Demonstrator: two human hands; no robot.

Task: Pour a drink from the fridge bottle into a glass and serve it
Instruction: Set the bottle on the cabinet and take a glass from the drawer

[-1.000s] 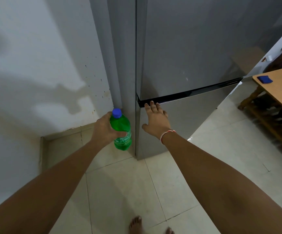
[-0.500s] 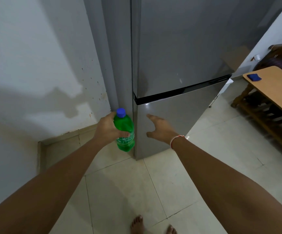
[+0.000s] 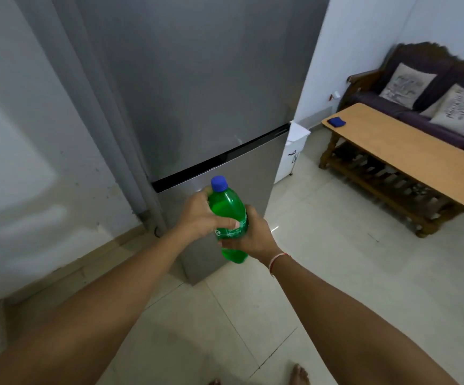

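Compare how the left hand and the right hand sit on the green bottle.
The left hand grips the green bottle high on its body, thumb across the front near the label; the right hand holds it lower, towards the base. The left hand comes in from the bottle's left side, the right hand from its right. The right wrist wears a thin band; the left wrist is bare. Both hands curl round the bottle, whose blue cap is on.

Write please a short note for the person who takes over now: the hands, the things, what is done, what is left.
Left hand grips the green bottle at its upper body; right hand holds it lower down.
Blue cap is on.
Fridge doors are shut.
Done: bottle is out.
Left: find a glass (none in view), open, pour, serve, perhaps at the wooden table.
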